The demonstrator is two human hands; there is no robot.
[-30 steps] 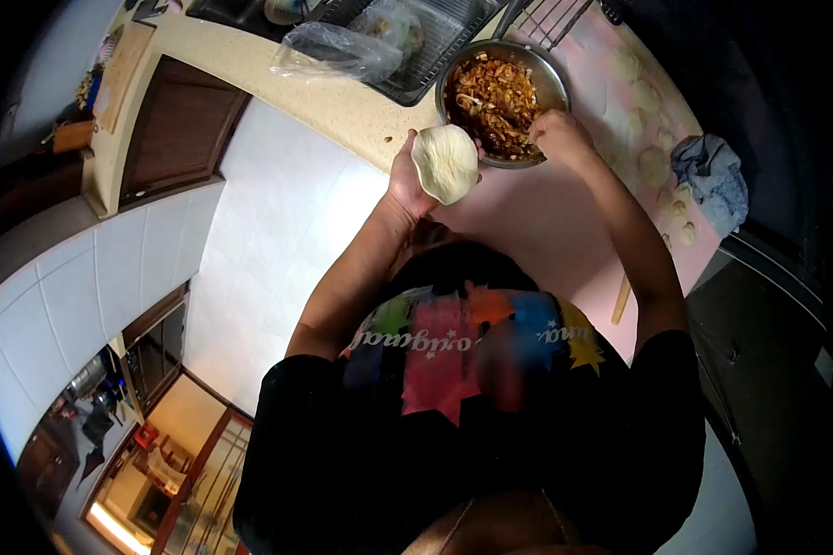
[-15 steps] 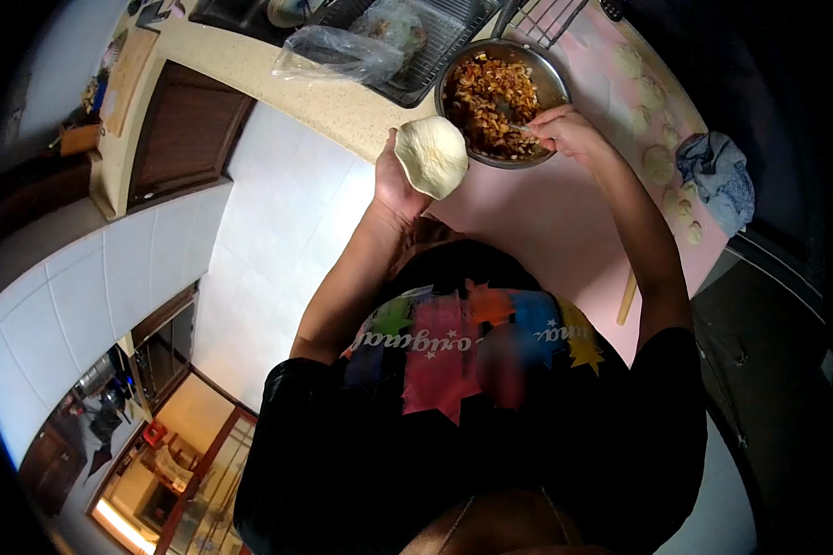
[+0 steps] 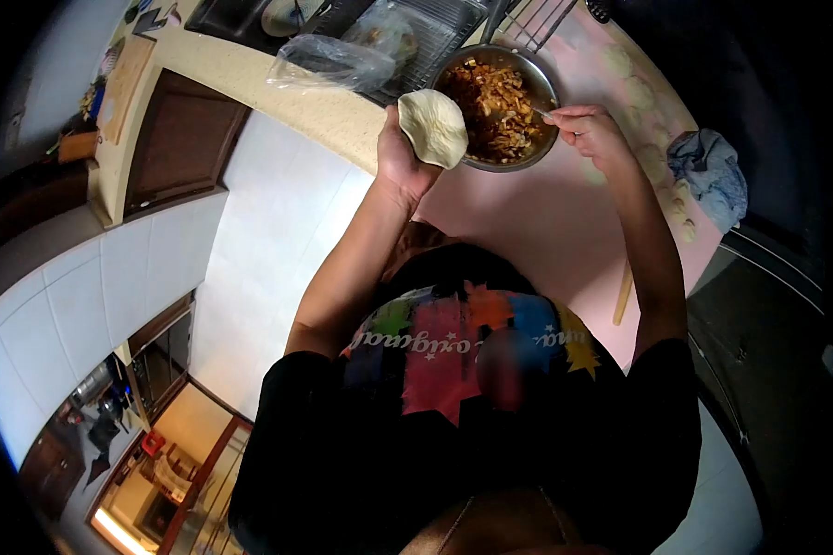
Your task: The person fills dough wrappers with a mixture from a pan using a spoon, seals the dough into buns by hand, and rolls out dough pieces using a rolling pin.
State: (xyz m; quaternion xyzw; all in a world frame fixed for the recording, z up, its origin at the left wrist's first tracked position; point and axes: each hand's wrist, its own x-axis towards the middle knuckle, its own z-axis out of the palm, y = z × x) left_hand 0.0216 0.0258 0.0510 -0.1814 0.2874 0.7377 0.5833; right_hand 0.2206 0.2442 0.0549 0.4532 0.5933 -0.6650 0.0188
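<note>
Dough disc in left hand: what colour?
Pale cream dough disc, best seen in the head view.

held dough round [image 3: 433, 129] 1 | held utensil [image 3: 542, 113] 1 | vessel [image 3: 540, 81] 1 | rod [image 3: 624, 296] 1 | cloth [image 3: 711, 176] 1

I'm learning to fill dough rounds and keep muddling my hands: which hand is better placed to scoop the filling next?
Right, I'd say. The right hand already grips a utensil at the bowl of filling, while the left hand supports the dough round.
</note>
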